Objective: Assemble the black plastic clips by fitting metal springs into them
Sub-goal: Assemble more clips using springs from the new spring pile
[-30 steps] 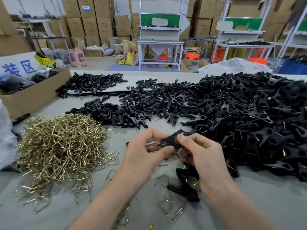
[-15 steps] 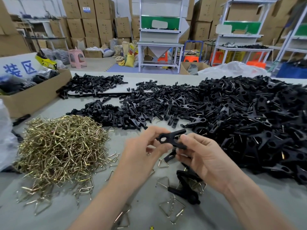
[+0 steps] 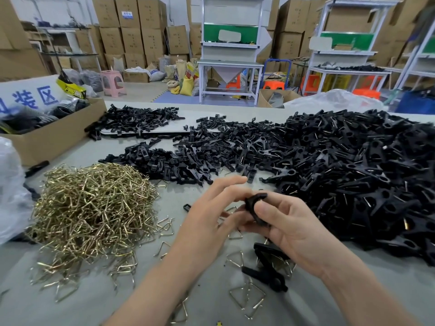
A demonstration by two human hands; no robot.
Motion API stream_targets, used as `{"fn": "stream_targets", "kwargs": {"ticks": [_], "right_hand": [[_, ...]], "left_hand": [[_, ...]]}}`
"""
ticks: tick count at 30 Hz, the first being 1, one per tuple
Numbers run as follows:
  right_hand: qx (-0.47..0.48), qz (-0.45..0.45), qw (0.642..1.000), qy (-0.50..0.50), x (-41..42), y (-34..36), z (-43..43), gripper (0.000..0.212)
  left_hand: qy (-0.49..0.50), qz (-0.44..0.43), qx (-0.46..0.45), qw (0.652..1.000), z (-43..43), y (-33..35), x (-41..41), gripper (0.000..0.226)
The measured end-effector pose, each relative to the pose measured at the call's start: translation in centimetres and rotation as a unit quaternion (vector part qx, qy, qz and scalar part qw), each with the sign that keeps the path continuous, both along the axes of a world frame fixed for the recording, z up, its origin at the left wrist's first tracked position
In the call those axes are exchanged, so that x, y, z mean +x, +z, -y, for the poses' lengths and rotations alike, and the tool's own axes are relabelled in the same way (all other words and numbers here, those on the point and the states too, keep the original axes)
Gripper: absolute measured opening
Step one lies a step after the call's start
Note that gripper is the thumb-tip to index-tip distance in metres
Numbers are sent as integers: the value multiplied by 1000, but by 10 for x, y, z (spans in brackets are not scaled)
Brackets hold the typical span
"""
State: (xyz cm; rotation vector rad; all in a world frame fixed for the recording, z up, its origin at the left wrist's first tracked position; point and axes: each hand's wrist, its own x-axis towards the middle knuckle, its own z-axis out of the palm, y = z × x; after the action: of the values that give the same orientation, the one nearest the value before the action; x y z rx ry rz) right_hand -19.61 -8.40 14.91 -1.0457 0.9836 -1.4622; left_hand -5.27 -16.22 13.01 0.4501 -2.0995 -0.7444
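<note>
Head view: right hand (image 3: 289,229) pinches one clip (image 3: 255,201), which the loose-fingered left hand (image 3: 211,220) touches. Springs (image 3: 94,208) lie heaped to the left, so much work seemingly remains.

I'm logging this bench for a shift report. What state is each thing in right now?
held clip, in the air; spring fitted or not, cannot tell.
right hand, gripping it, thumb on top.
left hand, fingers stretched out beside it.
spring pile, loose heap.
clip pile, loose heap, spread wide.
cardboard box, open, holding dark items.
</note>
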Motion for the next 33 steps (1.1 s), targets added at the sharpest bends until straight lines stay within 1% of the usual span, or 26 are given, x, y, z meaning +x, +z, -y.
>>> {"fn": "stream_targets", "kwargs": {"ticks": [2,3,5,6,8,9,12,13,14,17,19,20,22,24,26,27,28,30,33], "right_hand": [[-19,-17,999,-22,1,-1,1,54],[-27,-25,999,-35,2,-1,1,46],[-35,-53,995,-73,2,-2,2,28],[-42,-64,993,-89,1,-2,2,25],[-58,-51,991,-111,-1,-1,2,28],[-63,-34,990,-122,-2,-1,2,32],[-70,4,985,-156,-4,1,2,36],[-68,-8,983,-173,-3,1,3,35],[-64,-42,977,-197,-3,2,3,34],[-53,-169,946,-273,-5,6,-1,32],[-65,-260,917,-295,-8,7,-5,36],[-76,-289,905,-302,-9,7,-7,38],[-101,-310,887,-328,-9,7,-9,40],[-125,-310,864,-378,-9,10,-10,45],[-132,-322,845,-406,-12,11,-10,57],[-116,-351,837,-404,-14,10,-10,66],[-92,-389,824,-401,-16,8,-9,71],[-66,-453,790,-407,-14,4,-7,69],[-68,-482,770,-414,-9,-4,-4,57]], "left_hand": [[8,4,0,1000,0,0,0,36],[11,9,-1,1000,0,0,0,34],[11,35,-16,999,0,0,1,42],[14,57,-27,998,0,0,2,49],[51,115,-37,991,3,-2,4,61],[85,144,-37,985,6,-4,5,62],[193,196,-4,961,21,-11,8,56],[225,215,12,950,27,-14,11,56],[253,234,26,938,31,-16,13,56],[290,277,52,914,37,-21,19,57],[289,285,58,912,35,-21,18,53],[287,280,64,914,34,-20,17,50],[288,247,80,922,32,-16,13,47],[303,220,80,924,36,-10,10,48],[332,247,63,908,51,-2,8,58],[346,273,57,896,61,2,8,62],[356,300,55,883,72,6,8,61],[362,326,58,872,87,8,8,46],[364,306,38,879,96,4,10,23]]}}
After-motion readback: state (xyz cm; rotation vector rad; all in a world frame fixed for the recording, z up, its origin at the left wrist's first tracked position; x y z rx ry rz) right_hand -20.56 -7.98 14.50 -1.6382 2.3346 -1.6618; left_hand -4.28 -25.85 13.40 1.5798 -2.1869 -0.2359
